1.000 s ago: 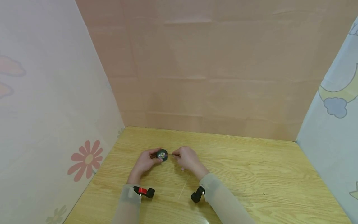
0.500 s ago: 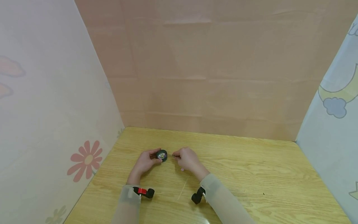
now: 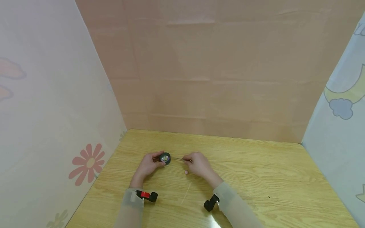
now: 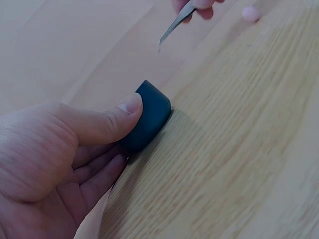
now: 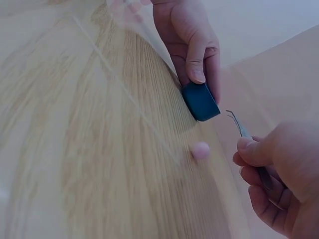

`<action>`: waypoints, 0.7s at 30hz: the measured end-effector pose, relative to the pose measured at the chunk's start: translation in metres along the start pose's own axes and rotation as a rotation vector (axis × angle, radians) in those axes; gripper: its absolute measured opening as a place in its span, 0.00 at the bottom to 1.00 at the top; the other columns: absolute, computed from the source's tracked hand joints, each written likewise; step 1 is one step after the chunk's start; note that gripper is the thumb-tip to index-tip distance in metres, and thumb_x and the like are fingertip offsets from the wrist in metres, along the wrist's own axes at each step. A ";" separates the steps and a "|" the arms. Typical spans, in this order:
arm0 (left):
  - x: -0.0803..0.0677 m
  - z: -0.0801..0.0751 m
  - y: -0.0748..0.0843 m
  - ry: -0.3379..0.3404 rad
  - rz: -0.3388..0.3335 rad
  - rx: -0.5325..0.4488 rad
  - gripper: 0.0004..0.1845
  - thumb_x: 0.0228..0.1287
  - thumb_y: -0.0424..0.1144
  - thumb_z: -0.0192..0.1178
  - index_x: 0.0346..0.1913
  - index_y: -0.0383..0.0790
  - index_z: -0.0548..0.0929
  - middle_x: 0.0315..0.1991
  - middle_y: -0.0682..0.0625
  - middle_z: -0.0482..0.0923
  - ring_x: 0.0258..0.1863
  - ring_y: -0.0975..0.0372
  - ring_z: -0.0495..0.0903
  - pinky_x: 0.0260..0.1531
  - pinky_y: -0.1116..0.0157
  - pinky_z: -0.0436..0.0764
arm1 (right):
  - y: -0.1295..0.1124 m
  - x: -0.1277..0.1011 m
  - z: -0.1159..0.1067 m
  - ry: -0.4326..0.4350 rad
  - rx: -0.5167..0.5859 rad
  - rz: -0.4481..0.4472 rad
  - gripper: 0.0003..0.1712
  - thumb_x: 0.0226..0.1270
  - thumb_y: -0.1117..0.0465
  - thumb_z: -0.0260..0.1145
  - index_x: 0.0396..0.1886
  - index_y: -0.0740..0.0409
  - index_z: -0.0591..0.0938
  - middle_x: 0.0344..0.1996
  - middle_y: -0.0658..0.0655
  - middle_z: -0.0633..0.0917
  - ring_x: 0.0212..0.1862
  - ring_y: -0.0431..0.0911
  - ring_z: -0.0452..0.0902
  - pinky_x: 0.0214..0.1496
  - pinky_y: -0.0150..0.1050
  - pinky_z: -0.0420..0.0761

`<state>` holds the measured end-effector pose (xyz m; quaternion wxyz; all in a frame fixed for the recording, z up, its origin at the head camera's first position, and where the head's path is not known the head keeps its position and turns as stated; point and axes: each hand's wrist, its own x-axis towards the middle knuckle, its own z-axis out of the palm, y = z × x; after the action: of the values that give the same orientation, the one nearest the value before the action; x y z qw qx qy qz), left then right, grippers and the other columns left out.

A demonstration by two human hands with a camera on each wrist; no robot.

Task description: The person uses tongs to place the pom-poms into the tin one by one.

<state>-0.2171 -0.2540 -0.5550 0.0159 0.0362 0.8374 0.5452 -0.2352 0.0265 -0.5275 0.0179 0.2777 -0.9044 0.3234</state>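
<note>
My left hand (image 3: 147, 163) grips a small dark teal bowl (image 4: 153, 117) by its side, thumb near the rim and fingers underneath. Small multicoloured pieces show inside the bowl in the head view. To its right, my right hand (image 3: 197, 163) pinches a pair of bent-tip metal tweezers (image 5: 241, 125) between thumb and fingers. The tweezer tips point left at the bowl, slightly apart and a short way off its rim. A small pink ball (image 5: 201, 151) lies on the table, just below the right hand in the head view.
The wood-grain table (image 3: 256, 171) is bounded by a brown back wall (image 3: 216, 95) and patterned side sheets. A thin pale line (image 3: 186, 192) runs along the tabletop between the forearms. One tiny dark speck (image 3: 269, 197) lies at the right. Each wrist wears a black camera mount.
My right hand has drawn back to the right with the tweezers, so more of them shows and the pink ball is uncovered. The left hand and bowl stay in place.
</note>
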 end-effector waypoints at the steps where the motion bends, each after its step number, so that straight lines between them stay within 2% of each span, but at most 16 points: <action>1: 0.000 0.000 0.000 -0.001 -0.003 -0.006 0.30 0.67 0.29 0.74 0.72 0.33 0.80 0.68 0.38 0.80 0.65 0.46 0.82 0.66 0.50 0.81 | 0.002 -0.002 -0.002 0.002 0.001 -0.004 0.11 0.74 0.63 0.73 0.52 0.52 0.94 0.45 0.51 0.92 0.47 0.47 0.89 0.47 0.45 0.89; 6: -0.001 0.001 0.001 0.008 0.006 -0.003 0.30 0.68 0.29 0.74 0.72 0.33 0.80 0.68 0.37 0.80 0.65 0.46 0.82 0.65 0.50 0.81 | 0.011 -0.015 -0.013 -0.001 0.009 -0.035 0.11 0.74 0.65 0.73 0.51 0.54 0.94 0.42 0.50 0.92 0.45 0.46 0.88 0.44 0.43 0.88; 14: -0.003 0.001 0.001 0.023 0.001 -0.003 0.30 0.67 0.30 0.75 0.71 0.34 0.82 0.67 0.38 0.81 0.65 0.47 0.82 0.65 0.51 0.82 | 0.021 -0.034 -0.022 -0.016 0.056 -0.012 0.12 0.73 0.65 0.73 0.53 0.54 0.94 0.46 0.52 0.92 0.50 0.49 0.89 0.52 0.50 0.89; 17: -0.003 0.001 0.000 0.020 0.003 0.004 0.30 0.67 0.30 0.75 0.71 0.34 0.81 0.67 0.38 0.81 0.65 0.47 0.82 0.64 0.51 0.82 | 0.023 -0.039 -0.025 -0.020 0.056 -0.011 0.12 0.73 0.64 0.74 0.53 0.54 0.94 0.46 0.51 0.92 0.49 0.47 0.89 0.52 0.48 0.89; 21: -0.002 0.002 0.001 0.017 0.000 0.005 0.30 0.67 0.31 0.75 0.71 0.35 0.81 0.68 0.38 0.81 0.65 0.47 0.82 0.65 0.50 0.81 | 0.024 -0.045 -0.030 -0.026 0.033 -0.038 0.11 0.73 0.64 0.74 0.51 0.54 0.94 0.41 0.49 0.92 0.45 0.44 0.88 0.46 0.44 0.88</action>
<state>-0.2150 -0.2518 -0.5547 0.0089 0.0316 0.8389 0.5434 -0.2134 0.0815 -0.5272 0.0078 0.2995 -0.8937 0.3340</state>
